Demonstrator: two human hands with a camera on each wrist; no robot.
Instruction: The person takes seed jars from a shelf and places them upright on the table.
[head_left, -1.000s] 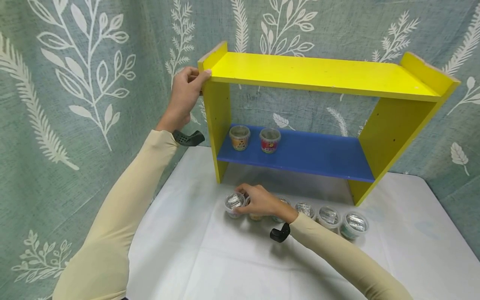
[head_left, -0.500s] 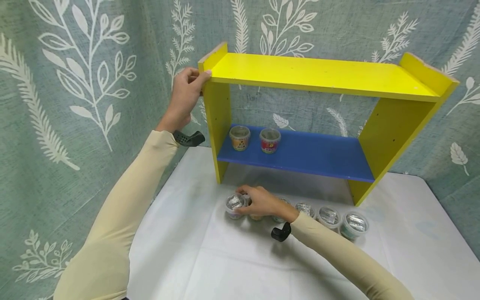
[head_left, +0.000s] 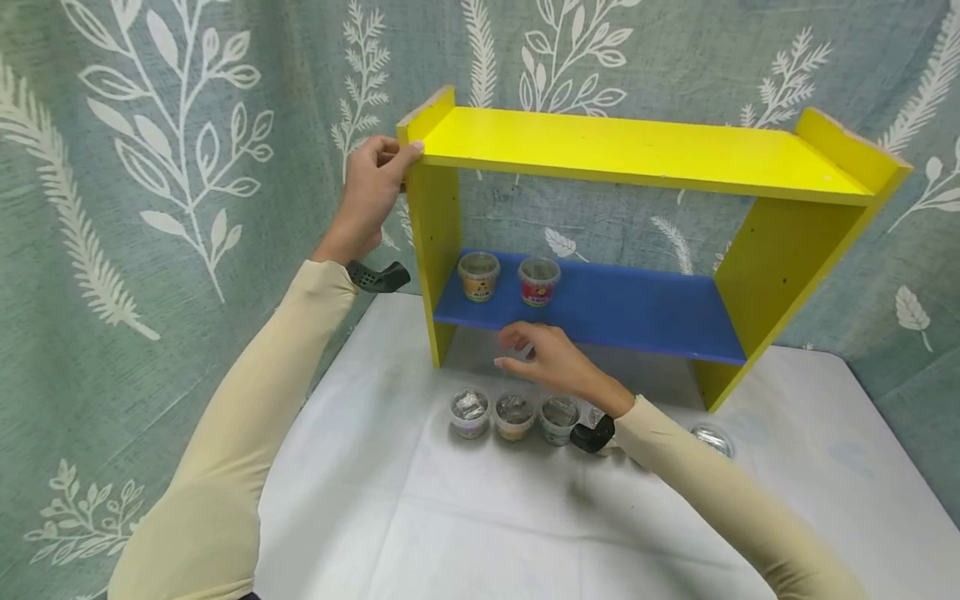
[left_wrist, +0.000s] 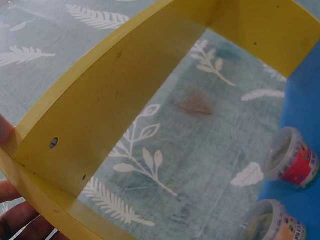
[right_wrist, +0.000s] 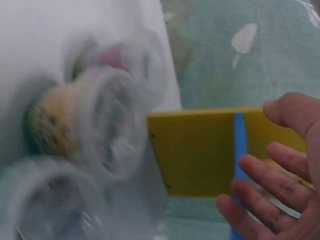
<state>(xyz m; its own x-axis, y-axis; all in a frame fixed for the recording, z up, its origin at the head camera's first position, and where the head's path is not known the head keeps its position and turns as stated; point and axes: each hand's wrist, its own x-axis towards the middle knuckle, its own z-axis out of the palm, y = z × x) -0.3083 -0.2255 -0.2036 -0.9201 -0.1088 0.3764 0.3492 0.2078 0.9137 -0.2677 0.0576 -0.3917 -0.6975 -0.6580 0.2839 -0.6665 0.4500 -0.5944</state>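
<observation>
The left hand grips the yellow wooden shelf's left top corner. The right hand, fingers loosely spread and empty, hovers over foil-lidded plastic cups on the white tablecloth. The left-wrist view alone shows leaf-patterned curtain behind the shelf.

The left arm, covered by a cream sleeve, is stretched up and away toward the far left, with a dark strap worn at the wrist. The left hand is raised, its fingers curled and its thumb pointed to the right; in the left wrist view only a few fingertips are seen at the lower left edge. The right arm, likewise sleeved in cream and fitted with a dark strap at the wrist, is extended from the near right toward the centre. The right hand is held in the air, palm down, with its fingers loosely spread, slightly bent and closed on nothing.
</observation>
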